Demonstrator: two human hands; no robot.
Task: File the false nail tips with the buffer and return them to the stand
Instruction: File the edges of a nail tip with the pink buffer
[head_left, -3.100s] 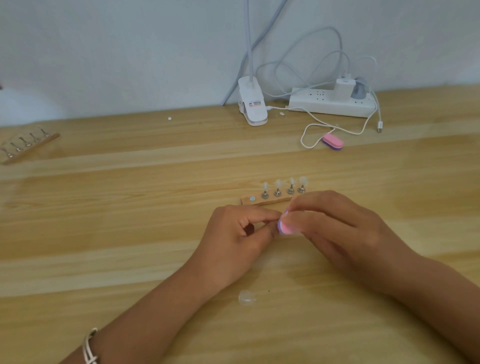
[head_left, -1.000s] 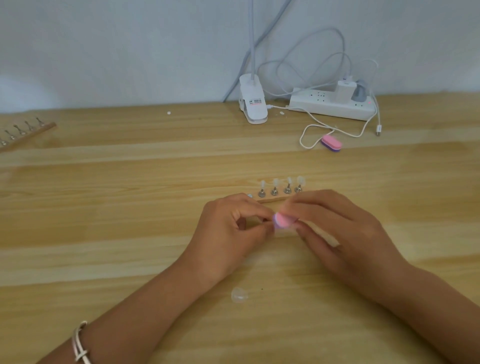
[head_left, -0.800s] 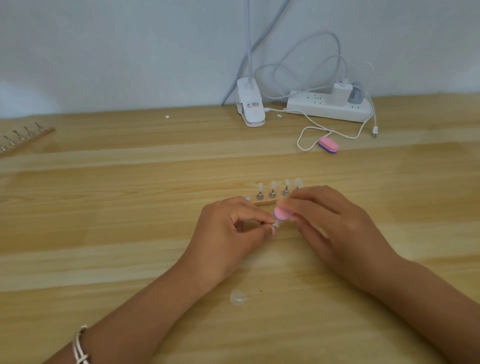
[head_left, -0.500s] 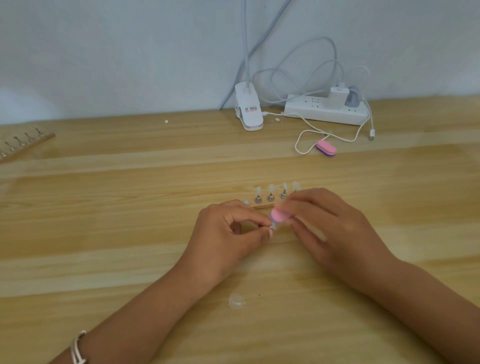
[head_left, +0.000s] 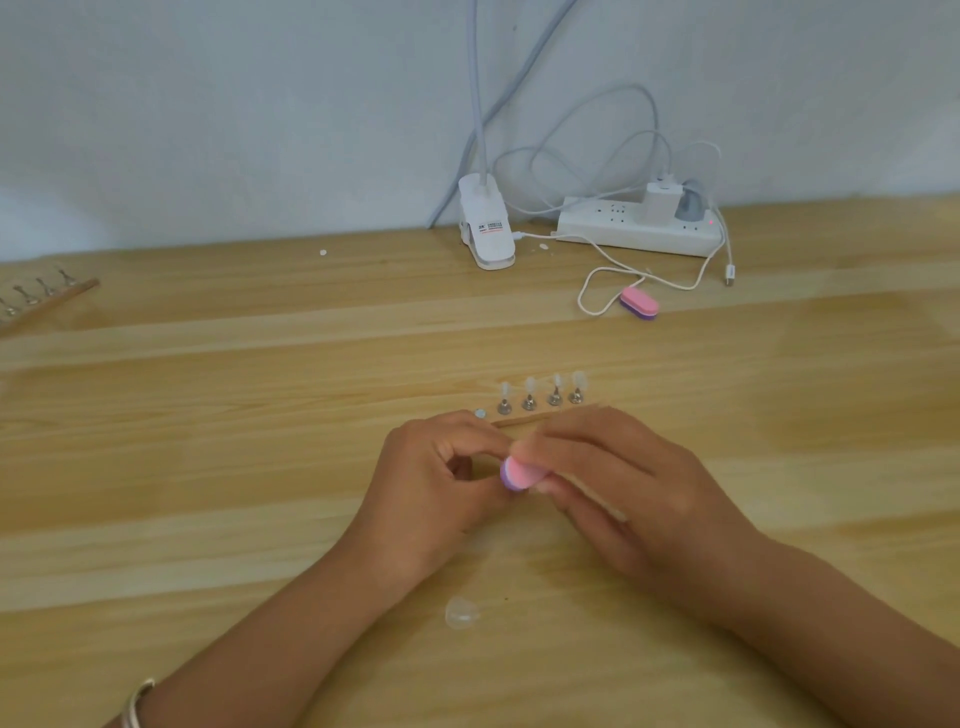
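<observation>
The pink-and-purple oval foam buffer (head_left: 519, 474), pinched in the grip of the right hand (head_left: 639, 499), had swung down across the left hand (head_left: 431, 499), hiding the clear false nail tip that hand's closed grip presumably pinched. Filing evidently went on, just in front of the wooden peg stand (head_left: 524, 418).

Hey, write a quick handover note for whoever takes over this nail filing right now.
Right hand grips the pink buffer. Left hand pinches at the buffer's end, probably a nail tip, hidden by fingers.
Stand: four tips seated, left-end spot empty. One loose tip lies on the table near the left wrist.
Done: cannot tell which seated tips are filed.
Left: finish filing, reseat it, then deal with the loose tip.
</observation>
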